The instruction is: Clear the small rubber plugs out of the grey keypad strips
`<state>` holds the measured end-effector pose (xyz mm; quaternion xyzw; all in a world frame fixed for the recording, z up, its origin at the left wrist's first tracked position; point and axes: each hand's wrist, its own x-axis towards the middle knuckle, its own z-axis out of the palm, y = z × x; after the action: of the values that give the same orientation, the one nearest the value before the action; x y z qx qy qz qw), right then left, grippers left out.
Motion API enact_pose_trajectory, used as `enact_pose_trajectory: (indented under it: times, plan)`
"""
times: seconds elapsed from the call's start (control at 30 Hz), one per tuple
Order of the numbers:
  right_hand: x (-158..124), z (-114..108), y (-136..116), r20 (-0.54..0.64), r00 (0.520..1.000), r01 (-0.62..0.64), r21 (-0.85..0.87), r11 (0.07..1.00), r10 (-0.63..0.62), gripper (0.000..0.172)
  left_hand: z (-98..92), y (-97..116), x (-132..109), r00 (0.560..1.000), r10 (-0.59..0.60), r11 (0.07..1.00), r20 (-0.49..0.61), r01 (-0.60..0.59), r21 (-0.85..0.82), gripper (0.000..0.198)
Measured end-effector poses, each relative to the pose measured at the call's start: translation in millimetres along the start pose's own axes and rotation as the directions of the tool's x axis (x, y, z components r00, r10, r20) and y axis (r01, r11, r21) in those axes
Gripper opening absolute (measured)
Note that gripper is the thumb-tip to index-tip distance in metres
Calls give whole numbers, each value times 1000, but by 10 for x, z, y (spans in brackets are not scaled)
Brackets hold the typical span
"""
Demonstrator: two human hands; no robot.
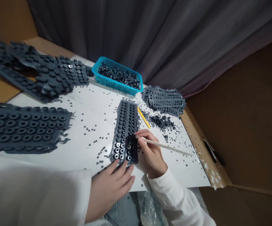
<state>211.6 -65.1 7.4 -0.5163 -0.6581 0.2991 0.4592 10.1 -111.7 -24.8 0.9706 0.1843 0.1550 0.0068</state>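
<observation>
A dark grey perforated rubber strip lies lengthwise on a white board, studded with rows of round raised rings, and a few near its lower end show shiny metal centres. My left hand rests with spread fingers on the strip's near end. My right hand is shut on a thin white stick, whose far end points right, away from the strip. The hand sits over the strip's right edge and hides part of it. A yellow pencil lies just beyond my right fingers.
Large grey rubber sheets lie at left, with more beyond them. A blue plastic basket holds dark pieces. A stack of strips and a loose pile lie right. Small dark bits scatter the board. Cardboard and a curtain border it.
</observation>
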Motion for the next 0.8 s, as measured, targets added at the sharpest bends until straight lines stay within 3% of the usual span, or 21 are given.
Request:
enact_pose_trajectory:
  times: [0.1,0.2,0.43,0.63,0.8]
  plan:
    - [21,53,-74,197,973,137,-62,989,-122,8,15,0,8,1000,-4,1000,-29,4,1,38]
    - [6,133,-76,310,919,268,-36,963,-244,8,5,-4,23,999,0,1000,-36,0,12,35]
    - [-18,169,-1,303,898,344,-31,938,-320,9,-9,-4,40,997,-17,1000,-80,19,24,31]
    - [-10,173,41,325,873,403,-64,913,-363,5,3,-12,33,999,4,1000,-54,-3,18,33]
    - [-10,152,49,413,809,536,-229,812,-418,7,3,-21,16,1000,20,1000,-24,-20,6,37]
